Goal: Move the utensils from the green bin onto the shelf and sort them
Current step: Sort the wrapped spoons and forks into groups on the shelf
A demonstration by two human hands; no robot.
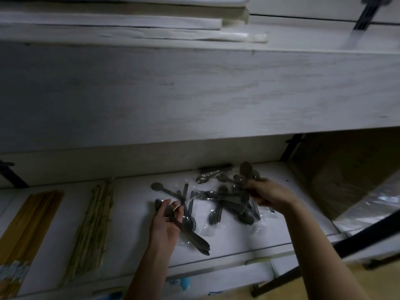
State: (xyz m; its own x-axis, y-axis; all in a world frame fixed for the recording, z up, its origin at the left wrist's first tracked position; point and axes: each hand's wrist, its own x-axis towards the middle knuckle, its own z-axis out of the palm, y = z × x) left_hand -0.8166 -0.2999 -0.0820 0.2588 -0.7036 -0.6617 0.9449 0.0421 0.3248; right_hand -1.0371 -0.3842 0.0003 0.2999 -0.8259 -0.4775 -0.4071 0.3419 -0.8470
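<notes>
A loose pile of black plastic spoons and forks [225,198], some in clear wrappers, lies on the white shelf [238,239]. My left hand [165,224] grips a bundle of black utensils [194,239] whose handles stick out toward the shelf's front edge. My right hand [268,194] holds a black spoon [246,169] raised above the right side of the pile. The green bin is out of view.
At the shelf's left lie a row of yellow-wrapped chopsticks [28,226] and a row of green-patterned ones [93,230]. A thick white upper shelf [194,94] hangs overhead with stacked white boards [129,22]. A cardboard box [346,169] stands at right.
</notes>
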